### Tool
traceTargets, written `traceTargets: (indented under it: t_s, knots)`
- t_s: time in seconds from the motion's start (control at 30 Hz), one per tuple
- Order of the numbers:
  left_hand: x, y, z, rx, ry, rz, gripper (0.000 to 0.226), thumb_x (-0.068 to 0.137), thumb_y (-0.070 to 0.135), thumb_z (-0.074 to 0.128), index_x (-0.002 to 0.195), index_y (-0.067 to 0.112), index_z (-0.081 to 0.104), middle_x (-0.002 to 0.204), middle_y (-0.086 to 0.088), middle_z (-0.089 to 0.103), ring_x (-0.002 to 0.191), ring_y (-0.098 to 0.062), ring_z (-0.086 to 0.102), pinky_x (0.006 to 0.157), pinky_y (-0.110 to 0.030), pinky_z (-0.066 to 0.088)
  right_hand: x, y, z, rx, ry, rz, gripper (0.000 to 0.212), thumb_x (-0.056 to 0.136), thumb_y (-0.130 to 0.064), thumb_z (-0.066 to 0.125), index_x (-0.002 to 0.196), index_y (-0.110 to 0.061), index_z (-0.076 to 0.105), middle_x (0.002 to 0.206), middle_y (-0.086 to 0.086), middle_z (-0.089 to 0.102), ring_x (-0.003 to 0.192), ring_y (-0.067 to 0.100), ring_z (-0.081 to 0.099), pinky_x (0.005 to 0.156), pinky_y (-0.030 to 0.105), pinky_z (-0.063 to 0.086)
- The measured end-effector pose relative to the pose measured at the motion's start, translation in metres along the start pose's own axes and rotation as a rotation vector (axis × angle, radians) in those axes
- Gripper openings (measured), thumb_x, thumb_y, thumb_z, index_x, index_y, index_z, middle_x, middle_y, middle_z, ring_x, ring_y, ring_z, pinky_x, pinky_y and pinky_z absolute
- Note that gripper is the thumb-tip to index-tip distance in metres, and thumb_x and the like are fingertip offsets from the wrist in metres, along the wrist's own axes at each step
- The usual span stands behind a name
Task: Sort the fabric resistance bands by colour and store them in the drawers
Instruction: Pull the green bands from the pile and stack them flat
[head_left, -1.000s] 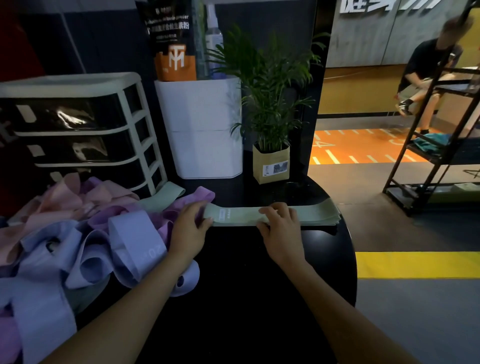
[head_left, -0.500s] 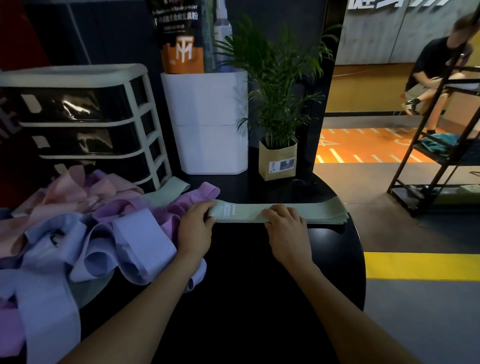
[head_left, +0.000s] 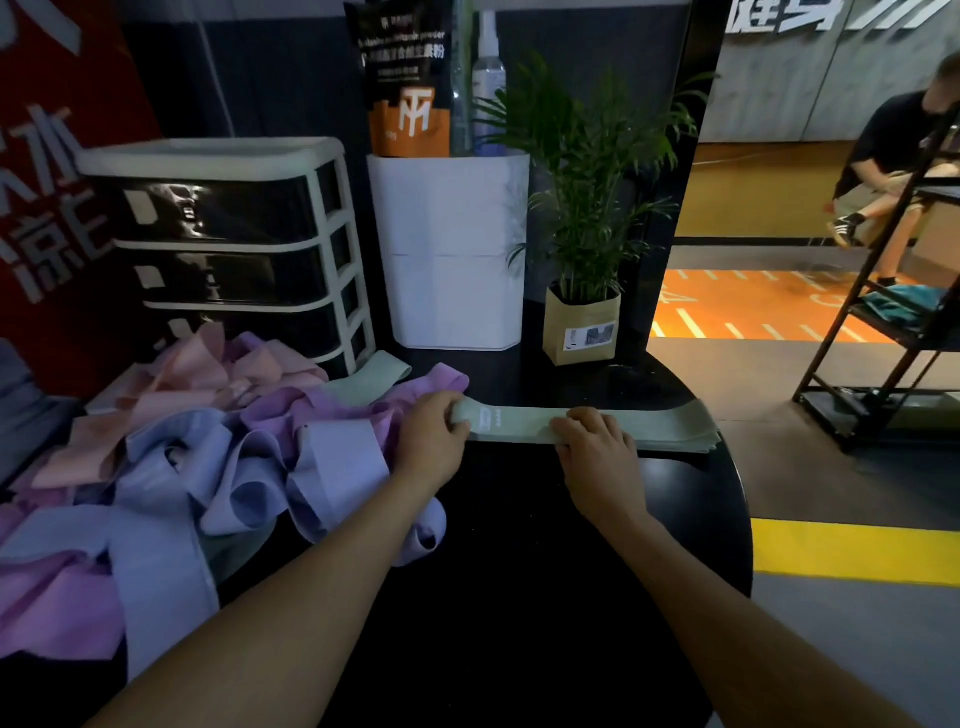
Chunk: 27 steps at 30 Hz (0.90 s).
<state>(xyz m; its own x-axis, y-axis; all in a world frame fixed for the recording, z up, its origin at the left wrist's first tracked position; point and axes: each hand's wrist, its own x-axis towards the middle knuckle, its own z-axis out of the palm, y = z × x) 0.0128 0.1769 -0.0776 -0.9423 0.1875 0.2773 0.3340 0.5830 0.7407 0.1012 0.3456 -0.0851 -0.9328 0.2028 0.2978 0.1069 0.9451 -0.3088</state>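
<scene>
Green bands (head_left: 587, 423) — pink, purple, lavender heap (head_left: 208, 441) — on black table (head_left: 519, 545).

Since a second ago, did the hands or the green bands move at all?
Hardly. The left hand still holds the left end of the green bands, and the right hand still presses on them. The stack stays flat on the black table, drawers closed.

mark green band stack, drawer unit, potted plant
green band stack (head_left: 670, 428), head view, flat top right of the hands
drawer unit (head_left: 218, 156), head view, cream top panel
potted plant (head_left: 582, 332), head view, front of its tan pot
</scene>
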Motion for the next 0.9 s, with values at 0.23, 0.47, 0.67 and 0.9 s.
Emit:
traceTargets:
  t_s: [0.23, 0.47, 0.67, 0.9]
  knots:
    - [-0.008, 0.024, -0.037, -0.027, -0.067, 0.030, 0.026, 0.087, 0.005, 0.058, 0.111, 0.012, 0.061, 0.098, 0.000, 0.058, 0.092, -0.013, 0.056, 0.073, -0.010, 0.036, -0.001, -0.045, -0.015, 0.116, 0.025, -0.012, 0.036, 0.094, -0.021, 0.050, 0.130, -0.020, 0.050, 0.130, 0.001, 0.045, 0.122, 0.021, 0.041, 0.103, 0.036, 0.033]
    - [-0.045, 0.021, -0.098, 0.114, -0.038, 0.180, 0.025, 0.085, 0.001, 0.054, 0.106, 0.010, 0.065, 0.113, -0.009, 0.058, 0.100, -0.021, 0.058, 0.089, -0.025, 0.043, -0.016, -0.107, -0.025, 0.248, 0.055, -0.117, 0.025, 0.089, -0.017, 0.056, 0.112, -0.011, 0.062, 0.114, 0.012, 0.056, 0.106, 0.033, 0.050, 0.090, 0.043, 0.042]
    - [-0.088, -0.010, -0.147, 0.189, -0.011, 0.200, 0.023, 0.086, 0.005, 0.055, 0.106, 0.013, 0.063, 0.104, 0.001, 0.053, 0.087, -0.015, 0.053, 0.081, -0.026, 0.043, -0.037, -0.156, -0.024, 0.293, 0.034, -0.242, 0.026, 0.087, -0.014, 0.059, 0.110, -0.004, 0.064, 0.116, 0.016, 0.057, 0.109, 0.035, 0.051, 0.091, 0.039, 0.043]
    - [-0.116, -0.056, -0.193, 0.316, 0.037, 0.100, 0.027, 0.089, 0.009, 0.054, 0.114, 0.012, 0.061, 0.116, -0.005, 0.054, 0.102, -0.024, 0.054, 0.073, -0.024, 0.033, -0.045, -0.202, -0.013, 0.311, -0.008, -0.303, 0.026, 0.088, -0.012, 0.058, 0.112, -0.004, 0.063, 0.116, 0.017, 0.056, 0.109, 0.033, 0.051, 0.089, 0.037, 0.043]
